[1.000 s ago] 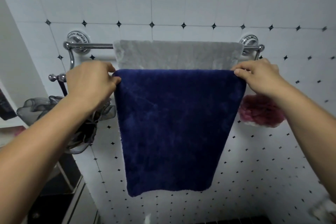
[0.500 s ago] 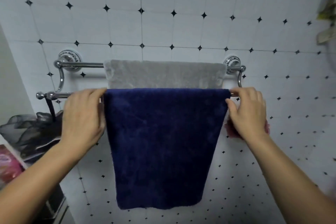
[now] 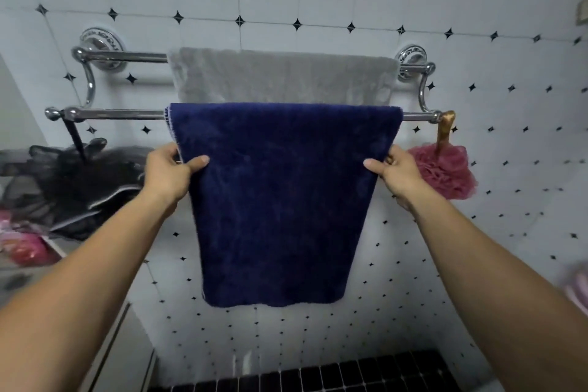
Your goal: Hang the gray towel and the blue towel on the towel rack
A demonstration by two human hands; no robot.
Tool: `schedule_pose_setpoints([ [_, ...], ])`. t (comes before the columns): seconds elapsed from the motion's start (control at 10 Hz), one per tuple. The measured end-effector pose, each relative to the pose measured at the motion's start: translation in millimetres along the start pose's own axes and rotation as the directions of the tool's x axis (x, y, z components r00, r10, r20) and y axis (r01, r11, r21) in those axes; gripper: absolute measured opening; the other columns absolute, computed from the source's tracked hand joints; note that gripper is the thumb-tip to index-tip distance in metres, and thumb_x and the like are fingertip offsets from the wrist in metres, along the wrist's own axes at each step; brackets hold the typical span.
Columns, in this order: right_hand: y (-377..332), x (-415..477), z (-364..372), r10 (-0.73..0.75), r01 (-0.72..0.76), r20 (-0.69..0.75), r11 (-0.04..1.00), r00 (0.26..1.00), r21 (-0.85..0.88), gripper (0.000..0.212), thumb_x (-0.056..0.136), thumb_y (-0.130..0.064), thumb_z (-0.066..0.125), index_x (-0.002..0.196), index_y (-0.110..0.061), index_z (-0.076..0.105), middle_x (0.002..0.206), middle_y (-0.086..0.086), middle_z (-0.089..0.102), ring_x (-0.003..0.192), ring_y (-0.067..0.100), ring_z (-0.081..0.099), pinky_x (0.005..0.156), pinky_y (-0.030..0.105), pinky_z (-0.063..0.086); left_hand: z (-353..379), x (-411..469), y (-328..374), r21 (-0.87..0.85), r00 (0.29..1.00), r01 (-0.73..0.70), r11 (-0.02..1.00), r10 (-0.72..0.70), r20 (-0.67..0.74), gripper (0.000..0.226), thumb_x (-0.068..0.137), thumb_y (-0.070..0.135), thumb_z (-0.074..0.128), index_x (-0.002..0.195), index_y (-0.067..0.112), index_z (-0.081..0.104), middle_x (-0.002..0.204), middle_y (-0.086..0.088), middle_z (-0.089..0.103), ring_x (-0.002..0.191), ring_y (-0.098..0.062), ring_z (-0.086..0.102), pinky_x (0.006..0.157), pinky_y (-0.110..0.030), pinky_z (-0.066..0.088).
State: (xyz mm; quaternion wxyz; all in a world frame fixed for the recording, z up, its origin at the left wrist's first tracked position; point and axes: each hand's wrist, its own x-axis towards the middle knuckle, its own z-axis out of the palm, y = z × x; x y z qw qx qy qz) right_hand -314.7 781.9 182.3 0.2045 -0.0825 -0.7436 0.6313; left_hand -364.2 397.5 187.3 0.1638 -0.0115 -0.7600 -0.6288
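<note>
A chrome towel rack (image 3: 121,113) with two bars is fixed to the white tiled wall. The gray towel (image 3: 283,76) hangs over the upper back bar. The blue towel (image 3: 280,200) hangs over the lower front bar and covers the gray towel's lower part. My left hand (image 3: 168,173) pinches the blue towel's left edge a little below the bar, thumb on the front. My right hand (image 3: 396,172) pinches its right edge at the same height.
A pink bath sponge (image 3: 445,170) hangs by a gold ribbon from the front bar's right end. A black mesh sponge (image 3: 79,178) hangs from the left end above a shelf with pink packets (image 3: 25,247). Dark floor tiles (image 3: 318,375) lie below.
Both hands have slid down from the bar's level to grip the blue towel's side edges lower. The view has tilted, so the rack sits lower in frame.
</note>
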Motion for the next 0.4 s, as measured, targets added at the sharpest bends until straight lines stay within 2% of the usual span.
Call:
schedule_pose_setpoints([
  [0.1, 3.9, -11.9, 1.0, 0.009, -0.009, -0.004, 1.000, 1.000, 0.029, 0.033, 0.087, 0.004, 0.065, 0.115, -0.009, 0.055, 0.102, -0.003, 0.069, 0.085, 0.002, 0.068, 0.072, 0.019, 0.056, 2.1, -5.1, -13.3, 0.005, 0.999, -0.008, 1.000, 0.008, -0.041, 0.021, 0.082, 0.009, 0.074, 0.100, 0.013, 0.066, 0.093, -0.002, 0.071, 0.075, -0.012, 0.066, 0.068, -0.024, 0.055],
  [0.2, 21.9, -34.3, 4.3, 0.040, -0.042, -0.098, 0.999, 0.994, -0.017, 0.038, 0.082, -0.004, 0.073, 0.111, -0.011, 0.050, 0.094, -0.005, 0.065, 0.077, -0.001, 0.066, 0.062, 0.014, 0.050, 5.1, -28.1, -37.0, 0.115, 0.994, 0.048, 0.992, -0.036, -0.102, 0.031, 0.083, 0.005, 0.071, 0.110, 0.009, 0.058, 0.092, -0.002, 0.065, 0.073, -0.012, 0.061, 0.071, -0.019, 0.050],
  [0.3, 50.0, -64.1, 5.0, 0.170, -0.209, -0.273, 0.971, 0.947, -0.118, 0.043, 0.079, -0.025, 0.079, 0.108, -0.013, 0.051, 0.097, 0.001, 0.058, 0.091, 0.019, 0.059, 0.077, 0.027, 0.044, -2.6, -62.7, -60.1, 0.133, 0.979, 0.160, 0.978, -0.140, -0.144, 0.039, 0.085, 0.000, 0.067, 0.120, 0.007, 0.054, 0.098, -0.005, 0.061, 0.084, -0.020, 0.060, 0.083, -0.030, 0.050],
  [0.4, 76.5, -97.7, 9.8, 0.282, -0.302, -0.162, 0.947, 0.946, -0.110, 0.032, 0.080, -0.029, 0.077, 0.099, -0.016, 0.055, 0.103, 0.006, 0.061, 0.090, 0.021, 0.058, 0.085, 0.038, 0.051, -15.9, -105.3, -87.3, 0.203, 0.948, 0.290, 0.935, -0.251, -0.198, 0.033, 0.084, 0.000, 0.063, 0.114, 0.008, 0.055, 0.089, -0.006, 0.064, 0.087, -0.028, 0.063, 0.084, -0.039, 0.052],
])
